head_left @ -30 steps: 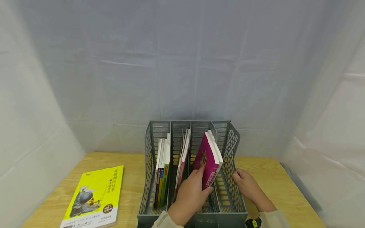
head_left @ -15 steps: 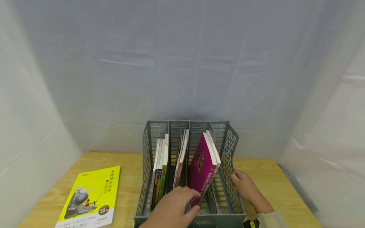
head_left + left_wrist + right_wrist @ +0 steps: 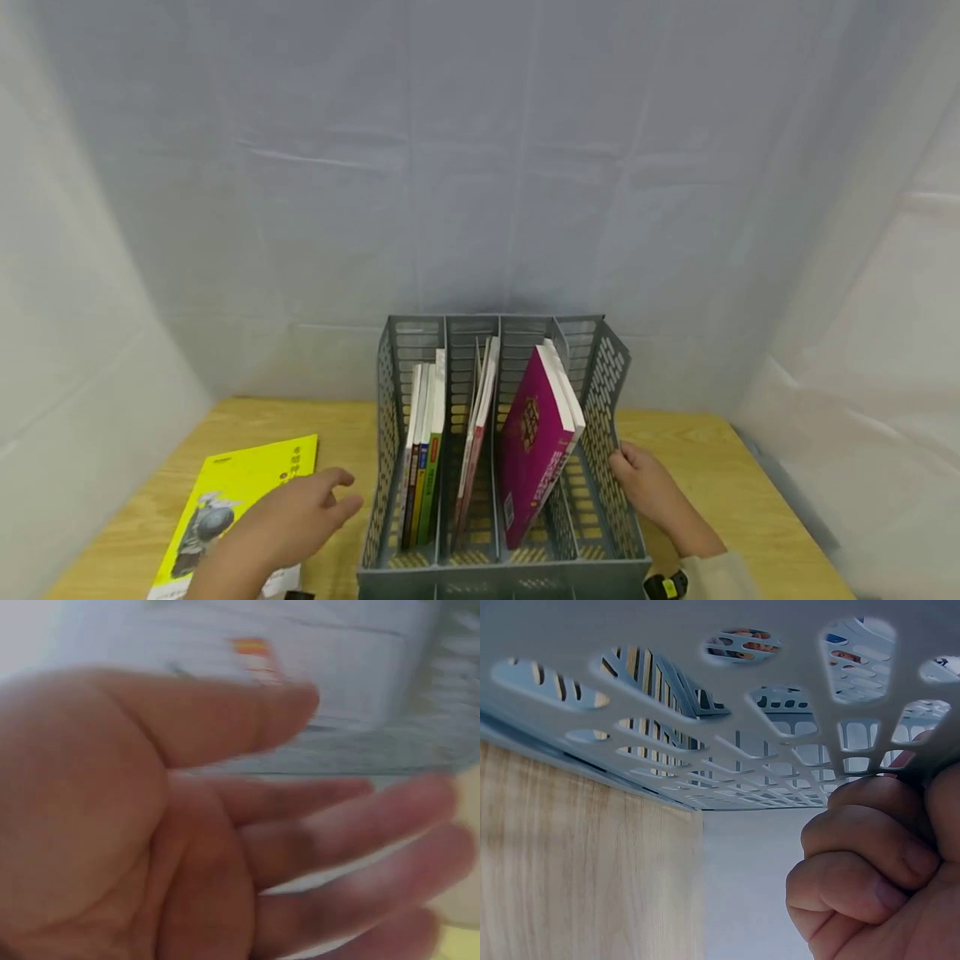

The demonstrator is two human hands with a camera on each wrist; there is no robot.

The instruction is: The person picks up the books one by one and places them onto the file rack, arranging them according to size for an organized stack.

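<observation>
A grey plastic file rack (image 3: 465, 578) with upright dividers stands mid-table in the head view. A magenta book (image 3: 534, 442) leans to the right in its third compartment, together with another white-paged book. My left hand (image 3: 288, 518) is off to the rack's left, over a yellow book (image 3: 251, 471) that lies flat and is partly hidden by it. In the left wrist view its fingers (image 3: 352, 825) are extended and hold nothing. My right hand (image 3: 651, 490) grips the edge of the rack's perforated right side wall (image 3: 727, 742), its fingers (image 3: 855, 832) curled in the right wrist view.
Several thin books (image 3: 424, 467) stand in the rack's leftmost compartment. A few slim pink-spined books (image 3: 476, 442) lean in the second. The wooden table (image 3: 720, 492) is bounded by white sheeting (image 3: 480, 167) behind and at both sides.
My left hand has let go of the magenta book and moved left and away from the rack to above the yellow book. The magenta book stays leaning in its compartment. My right hand keeps its grip.
</observation>
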